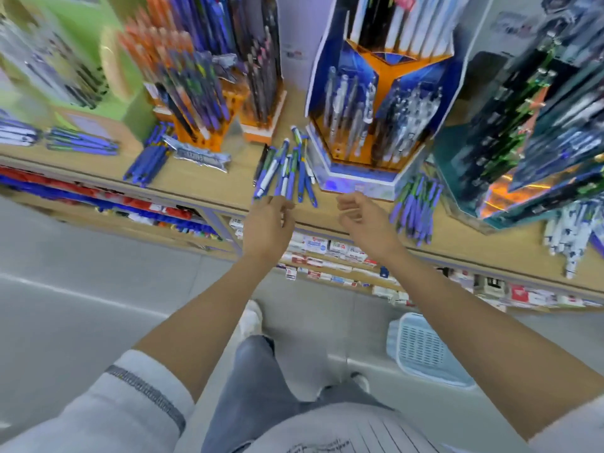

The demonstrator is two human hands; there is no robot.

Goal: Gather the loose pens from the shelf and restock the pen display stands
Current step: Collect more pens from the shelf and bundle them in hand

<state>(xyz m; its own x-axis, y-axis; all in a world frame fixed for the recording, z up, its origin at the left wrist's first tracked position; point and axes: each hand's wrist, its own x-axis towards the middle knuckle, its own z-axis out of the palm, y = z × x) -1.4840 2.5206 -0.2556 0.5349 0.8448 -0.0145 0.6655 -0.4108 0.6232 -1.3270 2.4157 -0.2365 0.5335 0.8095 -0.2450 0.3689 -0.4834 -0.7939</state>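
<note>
Several loose blue-and-white pens (287, 171) lie in a pile on the wooden shelf (209, 184), just left of the blue and orange display stand (376, 125). My left hand (268, 220) hovers at the pile's near end, fingertips close to the pens, fingers loosely bent and holding nothing. Over the shelf's front edge, in front of that stand, my right hand (362, 217) has its fingers loosely curled and empty. A second bunch of purple pens (416, 207) lies right of my right hand. A third heap of blue pens (150, 158) lies further left.
An orange stand (196, 93) full of pens is at the back left, a dark teal stand (529, 125) at the right. White pens (568, 237) lie at the far right. Lower shelves hold small boxes (323, 253). A pale blue basket (425, 348) sits on the floor.
</note>
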